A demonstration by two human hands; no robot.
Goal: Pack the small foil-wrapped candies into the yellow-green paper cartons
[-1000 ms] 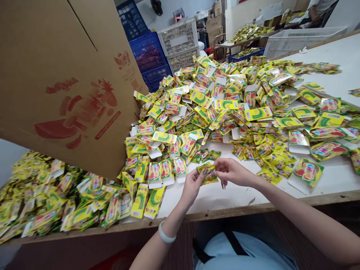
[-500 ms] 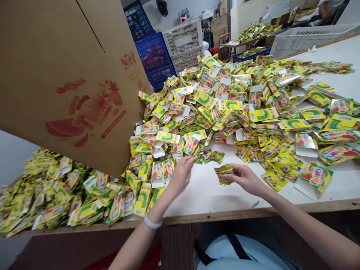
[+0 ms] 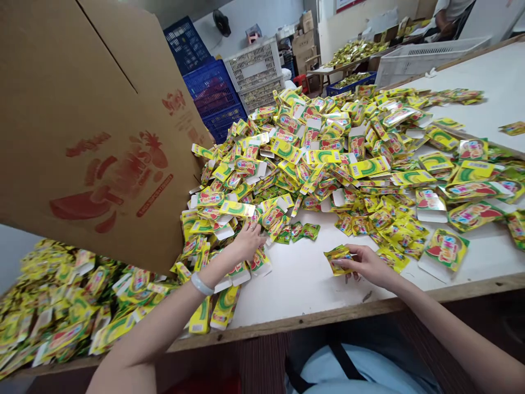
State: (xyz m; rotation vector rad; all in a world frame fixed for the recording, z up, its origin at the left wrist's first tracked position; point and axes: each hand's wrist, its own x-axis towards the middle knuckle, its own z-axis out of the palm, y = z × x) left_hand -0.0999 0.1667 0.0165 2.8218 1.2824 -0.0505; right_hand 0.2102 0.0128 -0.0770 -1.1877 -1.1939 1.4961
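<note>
My right hand (image 3: 367, 265) holds a few small yellow sachets (image 3: 338, 259) above the white tabletop, pinched between thumb and fingers. My left hand (image 3: 248, 242) reaches over the near left edge of a heap of small yellow cardboard boxes (image 3: 287, 149). Its fingers are partly spread and touch or hover over the boxes; whether they grip one I cannot make out. A carton with a white open flap (image 3: 259, 261) lies just under this hand. Several green sachets (image 3: 302, 232) lie between the hands. A pile of yellow sachets (image 3: 391, 224) sits beyond my right hand.
A large brown carton (image 3: 123, 164) leans over the table at left, with more packets (image 3: 61, 306) heaped below it. Blue crates (image 3: 215, 90) and white crates (image 3: 254, 68) are stacked behind. Another person's arm (image 3: 445, 22) shows at the far right. The wooden table edge (image 3: 303, 322) runs in front.
My left hand has moved left from beside the green sachets onto the boxes. My right hand keeps its yellow sachets, now slightly farther right. The camera view has shifted a little.
</note>
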